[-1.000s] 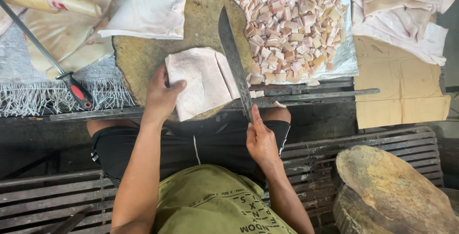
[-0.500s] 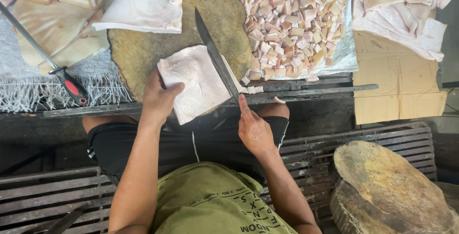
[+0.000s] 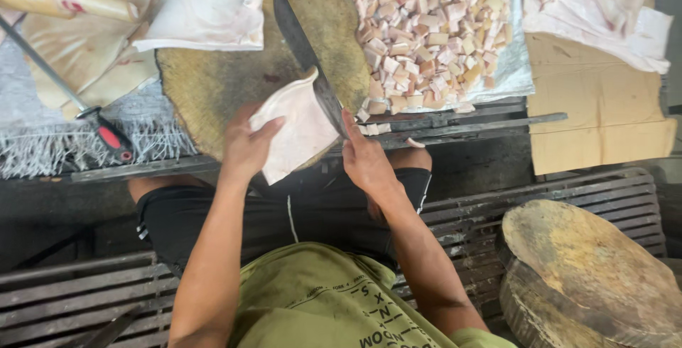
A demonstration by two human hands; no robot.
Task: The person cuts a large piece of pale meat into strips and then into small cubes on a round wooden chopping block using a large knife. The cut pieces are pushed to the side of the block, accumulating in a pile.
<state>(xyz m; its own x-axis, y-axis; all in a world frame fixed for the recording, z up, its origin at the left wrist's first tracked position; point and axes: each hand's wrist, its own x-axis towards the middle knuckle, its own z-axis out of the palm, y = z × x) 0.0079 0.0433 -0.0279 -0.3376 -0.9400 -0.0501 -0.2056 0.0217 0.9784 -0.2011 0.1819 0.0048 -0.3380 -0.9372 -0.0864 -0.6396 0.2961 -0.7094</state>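
My left hand presses on a pale slab of pork fat that lies at the near edge of a round wooden chopping block. My right hand grips the handle of a long dark knife. The blade slants up and to the left across the right side of the slab, its tip at the far rim of the block. A heap of small cut fat cubes lies on the block's right side.
More uncut fat slabs lie at the far right above a sheet of cardboard. A sharpening steel with a red and black handle and sacks are at the left. A second round block stands at the lower right.
The knife has swung leftward, its tip moving toward the far left over the block. The slab has turned and slid toward the near edge under my left hand.
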